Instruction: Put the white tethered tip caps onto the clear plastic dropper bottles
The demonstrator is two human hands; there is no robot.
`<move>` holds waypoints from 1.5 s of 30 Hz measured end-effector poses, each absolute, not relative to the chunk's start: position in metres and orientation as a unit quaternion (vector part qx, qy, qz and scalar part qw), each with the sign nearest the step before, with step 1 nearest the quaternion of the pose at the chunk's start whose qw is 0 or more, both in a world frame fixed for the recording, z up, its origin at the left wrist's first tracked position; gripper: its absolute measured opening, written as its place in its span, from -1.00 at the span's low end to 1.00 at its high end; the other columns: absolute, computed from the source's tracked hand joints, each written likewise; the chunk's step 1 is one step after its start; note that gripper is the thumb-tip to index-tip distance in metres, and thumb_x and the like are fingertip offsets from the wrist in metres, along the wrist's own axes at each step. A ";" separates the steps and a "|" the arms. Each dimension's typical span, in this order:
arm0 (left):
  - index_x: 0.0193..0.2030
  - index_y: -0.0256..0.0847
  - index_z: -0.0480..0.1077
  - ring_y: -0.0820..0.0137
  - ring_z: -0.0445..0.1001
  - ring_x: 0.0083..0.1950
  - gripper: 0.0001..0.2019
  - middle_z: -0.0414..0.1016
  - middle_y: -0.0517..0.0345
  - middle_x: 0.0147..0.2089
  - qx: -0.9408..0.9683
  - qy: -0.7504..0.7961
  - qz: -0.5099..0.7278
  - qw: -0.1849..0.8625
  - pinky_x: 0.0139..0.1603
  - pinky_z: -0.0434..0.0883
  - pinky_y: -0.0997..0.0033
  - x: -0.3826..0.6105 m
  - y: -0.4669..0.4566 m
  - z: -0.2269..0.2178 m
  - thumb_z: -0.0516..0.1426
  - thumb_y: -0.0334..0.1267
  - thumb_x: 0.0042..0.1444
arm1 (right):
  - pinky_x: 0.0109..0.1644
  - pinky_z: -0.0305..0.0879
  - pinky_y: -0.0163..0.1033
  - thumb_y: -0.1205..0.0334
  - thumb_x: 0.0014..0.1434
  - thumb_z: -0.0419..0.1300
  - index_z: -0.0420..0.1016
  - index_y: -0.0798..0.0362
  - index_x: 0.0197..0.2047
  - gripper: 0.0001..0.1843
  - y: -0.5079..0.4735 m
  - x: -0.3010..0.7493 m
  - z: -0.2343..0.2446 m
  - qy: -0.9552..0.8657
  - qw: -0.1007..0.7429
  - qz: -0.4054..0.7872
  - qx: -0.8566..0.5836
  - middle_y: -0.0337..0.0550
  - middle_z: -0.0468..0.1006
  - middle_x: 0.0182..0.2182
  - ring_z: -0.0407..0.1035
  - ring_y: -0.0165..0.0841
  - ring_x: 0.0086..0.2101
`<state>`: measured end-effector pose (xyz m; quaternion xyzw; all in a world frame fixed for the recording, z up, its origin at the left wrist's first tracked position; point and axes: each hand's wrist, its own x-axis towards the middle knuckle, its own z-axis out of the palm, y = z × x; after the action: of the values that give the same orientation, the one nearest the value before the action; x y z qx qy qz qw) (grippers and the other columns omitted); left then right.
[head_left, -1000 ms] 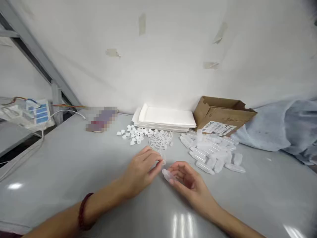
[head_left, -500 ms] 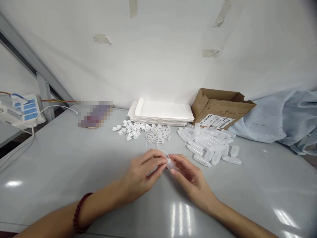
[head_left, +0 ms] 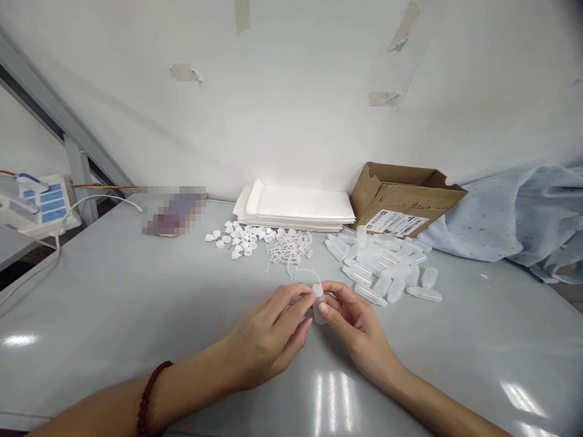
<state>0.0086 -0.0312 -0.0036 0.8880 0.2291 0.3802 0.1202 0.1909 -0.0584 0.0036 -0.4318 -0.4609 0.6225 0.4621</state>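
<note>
The little bottle now stands almost straight up. A second ago it was tipped over to the left, and the thin white strap was in the fingers, away from it. Now the strap comes out from the bottle's white top and bends back toward the pile of straps. So it looks like the strap piece has got to the neck of the bottle, and this joining step seems nearly done. I can't tell if it is pushed all the way down.

The right hand holds the bottle, with the thumb on the front and the other fingers curled behind. The left hand is partly open, and its first fingers touch the side of the white top. I can't tell if they pinch it or just rest there.

The bottle is between the two hands, over the gray table, in front of the piles. It is small, smooth and cloudy, so you can see a bit through it. Its body looks a little pinkish, and the top is whiter. More bottles lie in a heap to the right, and white caps lie just left of the straps.
</note>
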 end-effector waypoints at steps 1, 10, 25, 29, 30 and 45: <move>0.12 -0.46 0.21 0.27 0.36 0.08 -0.64 0.35 -0.21 0.02 0.892 0.228 0.374 0.112 0.07 0.45 0.31 0.009 -0.032 -0.003 0.06 -0.55 0.17 | -0.09 0.25 -0.36 0.15 0.23 0.18 0.37 -0.05 -0.08 -0.81 -0.058 0.191 0.003 -0.454 0.463 0.627 -0.432 -0.28 0.56 -0.34 0.40 -0.47 -0.27; 0.21 -0.37 0.07 0.23 0.36 0.06 -0.51 0.36 -0.16 0.02 0.894 0.237 0.359 0.125 0.05 0.46 0.23 0.011 -0.031 -0.004 0.12 -0.38 0.19 | -0.09 0.28 -0.36 0.13 0.22 0.19 0.39 -0.02 -0.15 -0.84 -0.058 0.190 0.003 -0.439 0.459 0.638 -0.435 -0.25 0.59 -0.28 0.41 -0.48 -0.31; 0.13 -0.31 0.17 0.24 0.32 -0.07 -0.56 0.34 -0.08 -0.05 0.905 0.272 0.281 0.168 -0.09 0.44 0.21 0.007 -0.026 -0.001 0.13 -0.46 0.09 | -0.17 0.34 -0.29 0.06 0.22 0.15 0.37 0.01 -0.16 -0.79 -0.058 0.188 0.006 -0.504 0.394 0.607 -0.471 -0.21 0.58 -0.33 0.43 -0.41 -0.34; 0.21 -0.36 0.11 0.19 0.31 0.00 -0.45 0.34 -0.15 0.00 0.925 0.243 0.258 0.137 -0.02 0.42 0.17 0.005 -0.024 0.000 0.14 -0.48 0.07 | -0.21 0.33 -0.31 0.04 0.24 0.12 0.38 -0.01 -0.12 -0.76 -0.057 0.190 0.005 -0.523 0.406 0.560 -0.497 -0.23 0.54 -0.30 0.39 -0.42 -0.35; 0.21 -0.38 0.12 0.19 0.31 -0.01 -0.45 0.34 -0.15 -0.01 0.927 0.239 0.255 0.135 -0.02 0.42 0.17 0.005 -0.024 0.001 0.14 -0.48 0.06 | -0.25 0.32 -0.32 0.02 0.24 0.12 0.40 0.00 -0.14 -0.76 -0.057 0.191 0.005 -0.525 0.401 0.554 -0.507 -0.24 0.53 -0.33 0.37 -0.43 -0.38; 0.04 -0.21 0.27 0.25 0.30 0.03 -0.54 0.34 0.03 -0.02 0.898 0.319 0.167 0.252 0.01 0.39 0.27 -0.033 -0.009 0.025 0.18 -0.46 -0.04 | -0.26 0.35 -0.26 0.22 0.25 0.06 0.41 0.05 -0.11 -0.82 -0.046 0.165 0.004 -0.688 0.320 0.464 -0.457 -0.11 0.49 -0.22 0.41 -0.34 -0.27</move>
<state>-0.0330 -0.0094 0.0250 0.8980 0.3193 0.1673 0.2524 0.1653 -0.0462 0.0044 -0.4566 -0.6883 0.4644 0.3197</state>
